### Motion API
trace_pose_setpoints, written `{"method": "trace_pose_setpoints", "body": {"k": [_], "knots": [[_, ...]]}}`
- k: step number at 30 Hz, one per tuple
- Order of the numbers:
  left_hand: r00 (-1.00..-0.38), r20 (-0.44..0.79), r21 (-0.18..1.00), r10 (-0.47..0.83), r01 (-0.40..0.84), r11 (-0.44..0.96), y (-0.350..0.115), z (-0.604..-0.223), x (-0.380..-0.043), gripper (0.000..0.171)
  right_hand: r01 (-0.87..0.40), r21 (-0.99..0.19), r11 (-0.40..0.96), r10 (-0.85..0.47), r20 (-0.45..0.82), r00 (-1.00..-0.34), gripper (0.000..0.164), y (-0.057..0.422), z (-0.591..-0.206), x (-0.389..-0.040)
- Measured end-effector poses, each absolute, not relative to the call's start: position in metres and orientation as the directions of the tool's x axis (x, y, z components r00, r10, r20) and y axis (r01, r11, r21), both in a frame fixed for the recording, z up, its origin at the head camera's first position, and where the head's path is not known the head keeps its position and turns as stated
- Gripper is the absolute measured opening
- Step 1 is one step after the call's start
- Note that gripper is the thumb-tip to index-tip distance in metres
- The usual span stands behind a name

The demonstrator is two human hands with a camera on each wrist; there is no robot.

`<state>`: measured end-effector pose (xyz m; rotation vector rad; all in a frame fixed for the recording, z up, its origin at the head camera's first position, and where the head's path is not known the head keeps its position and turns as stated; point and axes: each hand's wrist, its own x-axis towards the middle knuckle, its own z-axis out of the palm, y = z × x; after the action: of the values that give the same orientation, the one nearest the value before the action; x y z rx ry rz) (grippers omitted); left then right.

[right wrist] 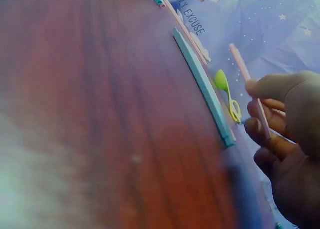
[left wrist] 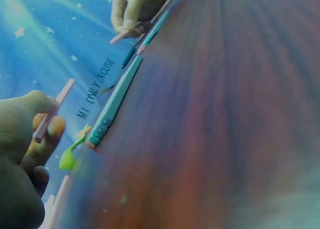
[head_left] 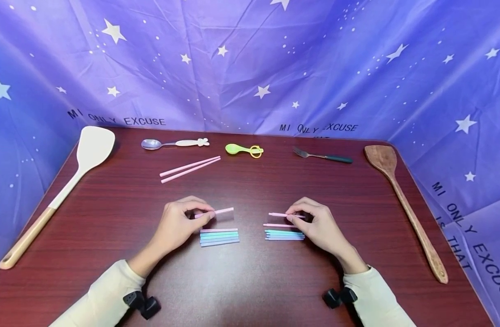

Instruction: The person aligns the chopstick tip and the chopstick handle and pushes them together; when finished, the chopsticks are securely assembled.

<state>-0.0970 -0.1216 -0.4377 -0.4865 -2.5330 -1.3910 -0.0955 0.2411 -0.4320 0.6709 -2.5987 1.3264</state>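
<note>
My left hand (head_left: pixel 180 223) pinches a pink chopstick half (head_left: pixel 225 210) between thumb and fingers, above the table. Below it lies a row of short chopstick halves (head_left: pixel 219 238), one pink and several teal and blue, side by side. Opposite, my right hand (head_left: pixel 319 223) pinches another pink chopstick half (head_left: pixel 277 214), whose narrow tip points left. Under the right fingers, a loose pink half (head_left: pixel 274 225) lies just behind a second row of teal and blue halves (head_left: pixel 283 235) with narrow tips. A gap separates the two held pieces, as the left wrist view also shows.
Two long pink chopsticks (head_left: pixel 190 170) lie behind the left hand. Along the back are a rabbit-handled spoon (head_left: pixel 186 143), a green spoon (head_left: pixel 239 149) and a fork (head_left: pixel 323 156). A white spatula (head_left: pixel 95 147) flanks the left side, a wooden spatula (head_left: pixel 382 159) the right. Starry cloth surrounds the table.
</note>
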Motion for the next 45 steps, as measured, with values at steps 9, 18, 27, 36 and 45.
{"method": "trace_pose_setpoints", "body": {"k": [9, 18, 27, 36, 45], "knots": [[-0.95, 0.278, 0.84, 0.144, 0.313, 0.444, -0.112, -0.427, -0.103, 0.008, -0.442, -0.741, 0.506, -0.296, 0.332, -0.895, 0.013, 0.228, -0.421, -0.105], [-0.955, 0.246, 0.87, 0.163, 0.292, 0.397, -0.108, -0.425, -0.106, 0.007, -0.436, -0.76, 0.483, -0.306, 0.319, -0.897, 0.01, 0.21, -0.415, -0.115], [-0.95, 0.242, 0.884, 0.197, 0.299, 0.359, -0.105, -0.425, -0.109, 0.007, -0.437, -0.769, 0.466, -0.308, 0.321, -0.895, 0.008, 0.201, -0.415, -0.117], [-0.945, 0.241, 0.888, 0.22, 0.306, 0.342, -0.102, -0.425, -0.108, 0.008, -0.442, -0.767, 0.464, -0.311, 0.327, -0.893, 0.01, 0.196, -0.416, -0.116], [-0.945, 0.224, 0.894, 0.239, 0.297, 0.335, -0.101, -0.426, -0.105, 0.008, -0.443, -0.77, 0.46, -0.319, 0.322, -0.891, 0.009, 0.193, -0.417, -0.114]]}}
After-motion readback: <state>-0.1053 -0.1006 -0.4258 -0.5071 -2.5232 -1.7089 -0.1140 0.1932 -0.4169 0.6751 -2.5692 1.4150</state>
